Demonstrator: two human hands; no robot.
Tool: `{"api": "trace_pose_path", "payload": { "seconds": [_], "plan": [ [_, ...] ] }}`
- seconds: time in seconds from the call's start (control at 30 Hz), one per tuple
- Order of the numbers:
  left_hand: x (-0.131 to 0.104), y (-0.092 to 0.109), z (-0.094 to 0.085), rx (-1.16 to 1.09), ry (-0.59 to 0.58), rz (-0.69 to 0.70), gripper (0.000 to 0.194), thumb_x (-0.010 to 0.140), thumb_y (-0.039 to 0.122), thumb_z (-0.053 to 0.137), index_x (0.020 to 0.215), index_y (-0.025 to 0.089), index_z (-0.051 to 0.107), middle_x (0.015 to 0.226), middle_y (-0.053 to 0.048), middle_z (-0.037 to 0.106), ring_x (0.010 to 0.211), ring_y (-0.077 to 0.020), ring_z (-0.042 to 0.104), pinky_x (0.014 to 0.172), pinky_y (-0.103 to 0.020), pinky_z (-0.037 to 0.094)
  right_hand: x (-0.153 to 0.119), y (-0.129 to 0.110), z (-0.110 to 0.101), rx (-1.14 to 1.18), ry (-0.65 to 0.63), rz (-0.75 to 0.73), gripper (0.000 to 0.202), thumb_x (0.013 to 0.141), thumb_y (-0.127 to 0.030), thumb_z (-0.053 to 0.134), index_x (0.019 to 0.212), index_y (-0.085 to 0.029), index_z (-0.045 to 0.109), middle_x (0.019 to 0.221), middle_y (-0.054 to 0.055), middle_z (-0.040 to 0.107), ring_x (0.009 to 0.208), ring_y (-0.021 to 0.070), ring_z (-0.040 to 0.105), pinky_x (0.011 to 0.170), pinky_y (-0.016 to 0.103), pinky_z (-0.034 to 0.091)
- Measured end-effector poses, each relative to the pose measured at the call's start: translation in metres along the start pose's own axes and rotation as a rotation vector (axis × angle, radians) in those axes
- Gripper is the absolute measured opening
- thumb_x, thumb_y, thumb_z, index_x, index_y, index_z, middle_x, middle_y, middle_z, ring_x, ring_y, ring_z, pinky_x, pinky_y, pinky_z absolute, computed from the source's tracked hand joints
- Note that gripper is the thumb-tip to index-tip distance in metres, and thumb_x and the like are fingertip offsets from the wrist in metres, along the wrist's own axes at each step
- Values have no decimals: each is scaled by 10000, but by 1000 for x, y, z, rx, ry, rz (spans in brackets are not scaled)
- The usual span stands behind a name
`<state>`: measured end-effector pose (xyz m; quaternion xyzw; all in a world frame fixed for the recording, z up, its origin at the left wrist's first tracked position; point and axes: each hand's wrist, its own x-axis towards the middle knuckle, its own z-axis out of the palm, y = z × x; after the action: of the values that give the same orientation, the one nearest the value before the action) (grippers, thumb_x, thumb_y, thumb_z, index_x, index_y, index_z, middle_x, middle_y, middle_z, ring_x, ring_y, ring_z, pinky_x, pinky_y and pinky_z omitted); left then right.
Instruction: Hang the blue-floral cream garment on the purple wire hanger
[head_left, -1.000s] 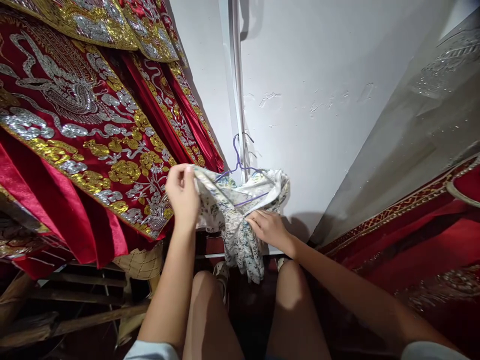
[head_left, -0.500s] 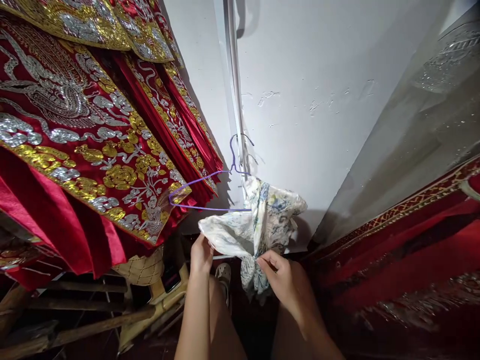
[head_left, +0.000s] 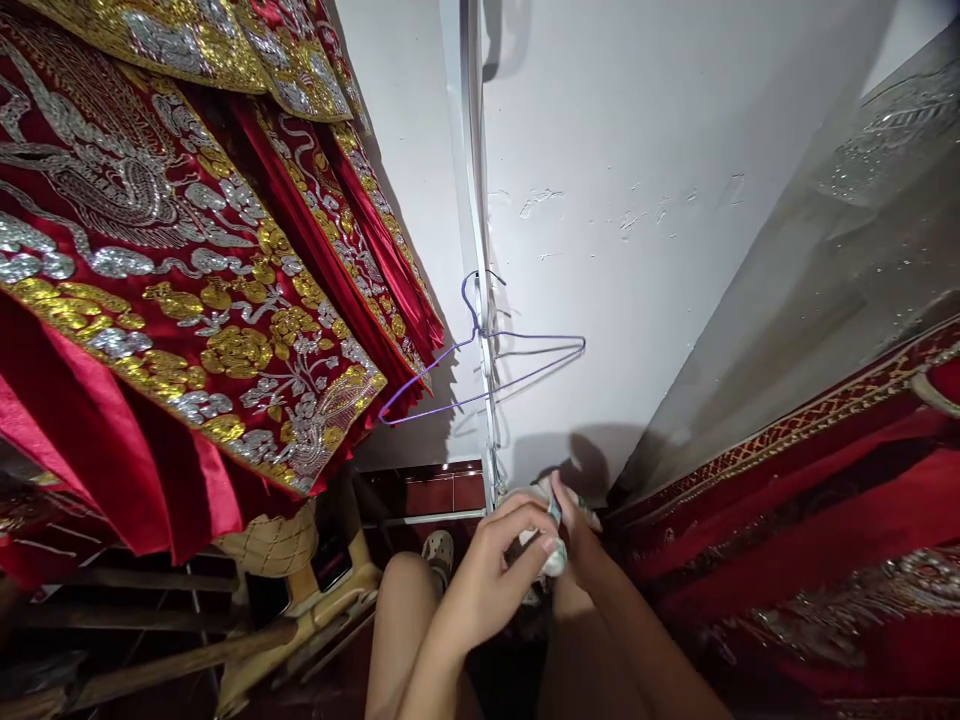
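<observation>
I am looking down at both hands, which are meeting low in the middle of the view, just above the bare knees. My left hand (head_left: 504, 560) is curling its fingers (head_left: 541, 535) around a bunched floral cloth (head_left: 553, 558), closed on it from the near side. My right hand (head_left: 574, 535) is pressing against the same bundle from the far side; it is mostly hidden behind the left hand and the cloth, but its fingers are wrapping the fabric too, so both hands are gripping it. Only small white and blue-green patches of the cloth are showing between the fingers.

Above the hands, well clear of them, a purple wire hanger (head_left: 484, 375) is hanging bare from a white vertical rail (head_left: 474, 200) against the white wall (head_left: 637, 150). Up and to the left of the left hand, red embroidered robes (head_left: 187, 250) with gold and silver stitching are hanging in layers, their hem reaching close to the hanger's left tip. To the right of the right hand, another red garment under a clear plastic cover (head_left: 810, 280) is sloping away. Down to the left of the left hand, a woven basket (head_left: 274, 540) is sitting among wooden slats (head_left: 150, 660), and a sandalled foot (head_left: 437, 548) is showing just beside the left wrist.
</observation>
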<state>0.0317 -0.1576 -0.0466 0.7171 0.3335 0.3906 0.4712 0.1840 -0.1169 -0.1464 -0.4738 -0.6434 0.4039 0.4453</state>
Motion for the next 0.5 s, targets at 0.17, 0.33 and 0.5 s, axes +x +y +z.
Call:
{"api": "trace_pose_path", "payload": {
  "seconds": [0.17, 0.33, 0.5],
  "plan": [
    [-7, 7, -32, 126, 77, 84, 227, 932, 278, 640, 1146, 259, 712, 1238, -118, 654, 1197, -280, 592, 1048, -400, 441, 12, -32, 1, 676, -234, 331, 486, 879, -654, 525, 790, -200, 676, 666, 64, 653, 722, 264, 679, 652, 364, 546],
    [3, -15, -57, 18, 59, 83, 592, 921, 480, 631, 1455, 249, 523, 1360, -148, 615, 1312, -309, 543, 1133, -444, 387, 5, -69, -3, 709, -453, 490, 239, 616, -303, 808, 777, -197, 666, 746, 21, 693, 728, 210, 680, 744, 331, 547],
    [-3, -50, -65, 114, -307, -19, 613, 995, 610, 371, 696, 189, 701, 632, -28, 603, 599, -165, 554, 583, -258, 459, 10, -99, -38, 125, -1013, 304, 202, 653, -328, 808, 762, -200, 696, 726, 0, 685, 672, 183, 630, 627, 285, 505]
  ]
}}
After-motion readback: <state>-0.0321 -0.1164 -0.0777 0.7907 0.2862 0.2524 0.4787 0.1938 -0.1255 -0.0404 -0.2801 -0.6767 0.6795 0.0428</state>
